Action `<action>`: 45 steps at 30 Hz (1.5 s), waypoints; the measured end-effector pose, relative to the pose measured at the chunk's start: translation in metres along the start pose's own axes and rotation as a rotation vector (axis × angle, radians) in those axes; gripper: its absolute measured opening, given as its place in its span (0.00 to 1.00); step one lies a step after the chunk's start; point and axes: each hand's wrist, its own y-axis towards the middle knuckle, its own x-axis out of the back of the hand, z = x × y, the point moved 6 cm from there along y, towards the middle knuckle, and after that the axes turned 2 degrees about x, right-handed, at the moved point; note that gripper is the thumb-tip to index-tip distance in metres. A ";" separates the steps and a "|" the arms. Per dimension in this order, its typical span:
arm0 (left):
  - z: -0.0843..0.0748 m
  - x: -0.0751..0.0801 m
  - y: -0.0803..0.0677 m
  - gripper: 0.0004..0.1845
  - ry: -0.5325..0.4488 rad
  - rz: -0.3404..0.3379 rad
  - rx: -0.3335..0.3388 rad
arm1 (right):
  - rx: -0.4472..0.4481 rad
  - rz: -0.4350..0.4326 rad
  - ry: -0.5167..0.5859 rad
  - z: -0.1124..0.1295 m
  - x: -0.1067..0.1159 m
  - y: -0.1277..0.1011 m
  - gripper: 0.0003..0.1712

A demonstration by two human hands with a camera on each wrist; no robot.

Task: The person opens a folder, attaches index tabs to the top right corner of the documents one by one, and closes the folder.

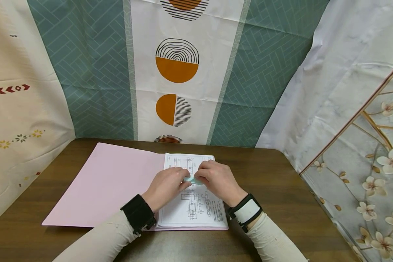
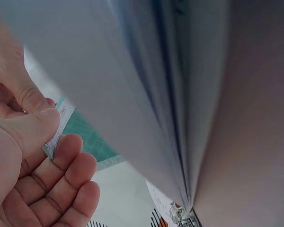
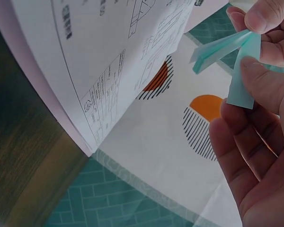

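Observation:
An open pink folder (image 1: 104,183) lies on the brown table, with a stack of printed drawing sheets (image 1: 193,209) on its right half. Both hands meet over the sheets. My left hand (image 1: 166,186) and my right hand (image 1: 216,179) pinch a small pad of pale green sticky notes (image 1: 191,179) between their fingertips. In the right wrist view the green pad (image 3: 217,49) is fanned open and a single green note (image 3: 244,71) is pinched between thumb and forefinger. The left wrist view shows the thumb on the pad's edge (image 2: 61,125), with the sheets (image 2: 146,94) close by.
Patterned cloth hangs behind the table (image 1: 281,171) and on both sides. The folder's left flap (image 1: 95,189) lies flat and bare. Dark bands sit on both wrists. The table's right edge runs near the floral cloth (image 1: 363,174).

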 end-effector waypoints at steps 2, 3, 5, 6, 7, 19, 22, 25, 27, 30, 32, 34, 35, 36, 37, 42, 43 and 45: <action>0.000 -0.001 0.000 0.12 -0.007 0.012 0.006 | -0.006 -0.002 -0.001 0.000 0.000 0.000 0.13; 0.001 -0.002 0.001 0.12 -0.010 0.019 0.010 | -0.008 -0.002 -0.003 0.000 0.000 0.000 0.13; 0.001 -0.004 0.001 0.12 -0.012 0.031 0.015 | -0.010 -0.008 -0.003 -0.001 0.000 0.000 0.13; 0.001 -0.004 0.001 0.12 -0.017 0.034 0.017 | -0.010 -0.011 -0.002 -0.001 0.001 0.000 0.13; 0.002 -0.005 0.001 0.12 -0.020 0.038 0.018 | -0.010 -0.016 -0.001 -0.001 0.001 0.000 0.13; 0.001 -0.005 0.002 0.11 -0.051 0.054 0.021 | -0.033 -0.028 0.015 -0.005 0.001 -0.001 0.11; 0.001 -0.005 0.003 0.11 -0.050 0.054 0.024 | -0.031 -0.040 0.025 -0.006 0.002 -0.002 0.11; 0.001 -0.005 0.003 0.11 -0.037 0.058 0.025 | -0.021 -0.057 0.026 -0.005 0.004 -0.002 0.11; 0.002 -0.005 0.002 0.11 -0.025 0.059 0.020 | -0.024 -0.070 0.026 -0.006 0.007 -0.002 0.11; 0.004 -0.006 0.000 0.11 -0.008 0.056 0.013 | -0.041 -0.090 0.017 -0.008 0.011 -0.003 0.12; 0.006 -0.006 -0.002 0.11 -0.002 0.057 0.016 | -0.059 -0.095 0.012 -0.011 0.013 -0.003 0.13; 0.007 -0.006 -0.004 0.11 0.006 0.062 0.024 | -0.070 -0.098 0.003 -0.014 0.014 -0.004 0.13; 0.007 -0.005 -0.006 0.11 0.013 0.063 0.022 | -0.073 -0.100 -0.002 -0.015 0.014 -0.004 0.13; 0.006 -0.004 -0.008 0.11 0.024 0.065 0.017 | -0.076 -0.100 -0.003 -0.016 0.014 -0.004 0.12; 0.005 -0.003 -0.010 0.11 0.035 0.067 0.010 | -0.080 -0.101 -0.006 -0.017 0.014 -0.004 0.12; -0.004 0.004 -0.022 0.14 0.085 0.044 -0.068 | -0.095 -0.109 -0.013 -0.021 0.016 -0.003 0.11; -0.005 0.005 -0.024 0.14 0.088 0.039 -0.079 | -0.098 -0.109 -0.015 -0.021 0.016 -0.003 0.11; -0.008 0.007 -0.027 0.14 0.086 0.035 -0.099 | -0.104 -0.111 -0.016 -0.022 0.016 -0.004 0.10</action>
